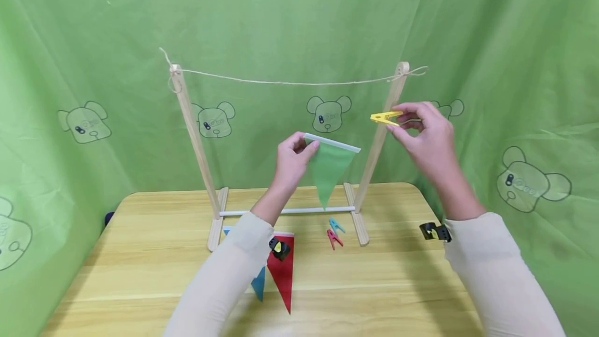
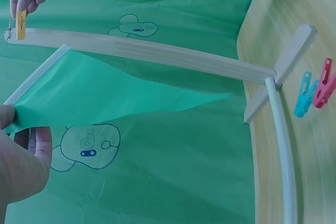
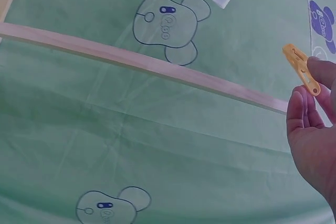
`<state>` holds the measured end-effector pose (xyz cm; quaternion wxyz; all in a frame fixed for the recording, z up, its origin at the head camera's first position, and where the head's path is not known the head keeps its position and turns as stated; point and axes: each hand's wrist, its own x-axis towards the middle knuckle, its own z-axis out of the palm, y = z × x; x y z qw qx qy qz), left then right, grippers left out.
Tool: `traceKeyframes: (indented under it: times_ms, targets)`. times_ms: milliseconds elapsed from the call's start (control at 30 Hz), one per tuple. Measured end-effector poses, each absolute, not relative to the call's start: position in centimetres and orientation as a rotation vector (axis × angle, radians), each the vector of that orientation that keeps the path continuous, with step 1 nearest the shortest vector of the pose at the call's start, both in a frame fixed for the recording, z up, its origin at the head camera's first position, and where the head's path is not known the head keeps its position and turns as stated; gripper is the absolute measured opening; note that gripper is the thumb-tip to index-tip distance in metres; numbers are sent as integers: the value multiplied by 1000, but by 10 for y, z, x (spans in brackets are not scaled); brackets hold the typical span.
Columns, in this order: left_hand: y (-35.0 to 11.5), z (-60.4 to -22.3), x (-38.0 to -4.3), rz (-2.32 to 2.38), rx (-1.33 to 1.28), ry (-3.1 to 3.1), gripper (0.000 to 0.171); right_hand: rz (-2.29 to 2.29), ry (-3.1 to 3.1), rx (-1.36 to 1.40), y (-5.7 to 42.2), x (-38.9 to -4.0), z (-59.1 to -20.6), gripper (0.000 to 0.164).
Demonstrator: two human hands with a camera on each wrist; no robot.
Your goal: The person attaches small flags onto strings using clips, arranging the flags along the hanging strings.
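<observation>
My left hand (image 1: 291,163) pinches a green triangular pennant (image 1: 329,168) by the left end of its white top edge. The pennant hangs point down, below the string and in front of the wooden frame. My right hand (image 1: 428,131) holds a yellow clothespin (image 1: 386,117) by its handle ends, near the right post. The clothespin's tip points left in the head view. Above both hands, a thin string (image 1: 290,83) runs between the tops of the two wooden posts. In the left wrist view the pennant (image 2: 105,93) stretches sideways from my thumb.
A red pennant (image 1: 283,269) and a blue pennant (image 1: 259,284) lie on the table (image 1: 154,254), partly behind my left sleeve. A blue clothespin (image 1: 336,225) and a red clothespin (image 1: 334,238) lie beside the frame's right foot (image 1: 360,228). A white rod (image 1: 304,210) joins the feet.
</observation>
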<state>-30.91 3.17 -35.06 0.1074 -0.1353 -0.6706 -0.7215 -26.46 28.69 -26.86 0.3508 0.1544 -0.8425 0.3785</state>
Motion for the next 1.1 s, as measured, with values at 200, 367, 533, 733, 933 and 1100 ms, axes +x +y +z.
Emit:
traceKeyframes:
  times_ms: [200,367,533,733,933,1100]
  targets:
    - [38,-343,-310,-2163,-390,-1948,12,977,-2162,399,283,-265,-251,36]
    - [45,-335,-310,-2172,-384,-1951,12,955,-2151,403,281,-265,-238,35]
    - [50,-329,-312,-2166,-375,-1947,12,936,-2156,399,280,-265,-227,35]
    - [57,-325,-315,-2235,-369,-1865,12,909,-2123,435,281,-266,-215,34]
    - [62,-321,-316,-2281,-339,-1821,14,870,-2124,442,281,-268,-204,36]
    - [65,-314,-318,-2292,-313,-1786,13,829,-2147,442,281,-271,-194,34]
